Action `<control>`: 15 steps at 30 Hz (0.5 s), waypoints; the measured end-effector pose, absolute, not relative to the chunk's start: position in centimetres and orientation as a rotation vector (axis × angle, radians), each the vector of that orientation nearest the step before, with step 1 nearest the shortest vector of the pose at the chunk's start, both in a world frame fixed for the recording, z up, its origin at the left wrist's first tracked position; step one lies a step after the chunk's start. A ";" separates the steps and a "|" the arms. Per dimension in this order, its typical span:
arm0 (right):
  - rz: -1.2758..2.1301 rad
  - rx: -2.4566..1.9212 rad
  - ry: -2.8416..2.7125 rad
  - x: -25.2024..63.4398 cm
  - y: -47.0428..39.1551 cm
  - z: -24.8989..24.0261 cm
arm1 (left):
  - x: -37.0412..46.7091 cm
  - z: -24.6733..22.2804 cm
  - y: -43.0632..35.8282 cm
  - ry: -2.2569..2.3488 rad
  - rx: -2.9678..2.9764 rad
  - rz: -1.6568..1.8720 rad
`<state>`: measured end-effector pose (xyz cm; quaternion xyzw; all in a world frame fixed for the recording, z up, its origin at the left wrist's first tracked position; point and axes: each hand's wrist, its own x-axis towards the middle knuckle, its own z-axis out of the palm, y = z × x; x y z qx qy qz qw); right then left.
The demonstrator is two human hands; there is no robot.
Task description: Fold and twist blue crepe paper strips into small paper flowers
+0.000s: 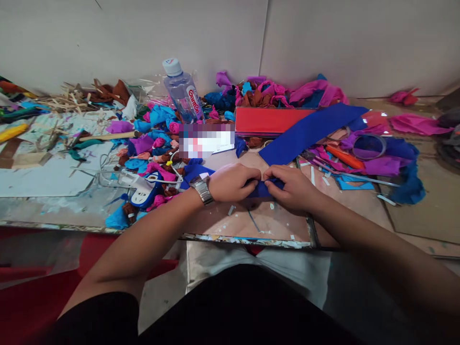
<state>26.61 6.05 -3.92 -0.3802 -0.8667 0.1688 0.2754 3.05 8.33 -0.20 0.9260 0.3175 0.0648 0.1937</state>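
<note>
Close together at the middle of the table, my left hand (235, 182) and my right hand (289, 186) both pinch a piece of dark blue crepe paper (264, 190). Thumbs and forefingers nearly meet, so the fold between the fingertips is partly hidden. More of the blue paper (196, 171) shows to the left, behind my left wrist, which wears a metal watch (201, 189). Beyond my right hand, a long flat strip of the same blue paper (312, 132) lies slanted over a red box-like block (269, 120).
A water bottle (183, 91) stands behind my left hand among crumpled coloured paper. A blue-and-white power strip (145, 191) with cables lies at the left. At the right are an orange-handled cutter (345, 157), a tape roll (369, 146) and cardboard (427, 211).
</note>
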 end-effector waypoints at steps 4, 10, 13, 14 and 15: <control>0.459 -1.031 -2.283 27.0 6.2 -3.8 | 3.0 -0.3 8.5 0.907 2.508 0.209; 0.397 -0.977 -2.328 26.9 5.9 -3.5 | 3.2 -0.4 8.4 0.894 2.404 0.239; 0.378 -0.982 -2.351 26.7 5.9 -3.5 | 3.2 -0.4 8.4 0.909 2.367 0.245; 0.376 -0.989 -2.354 26.7 5.9 -3.5 | 3.2 -0.4 8.4 0.915 2.348 0.239; 0.376 -0.994 -2.356 26.7 6.0 -3.5 | 3.2 -0.4 8.5 0.921 2.331 0.235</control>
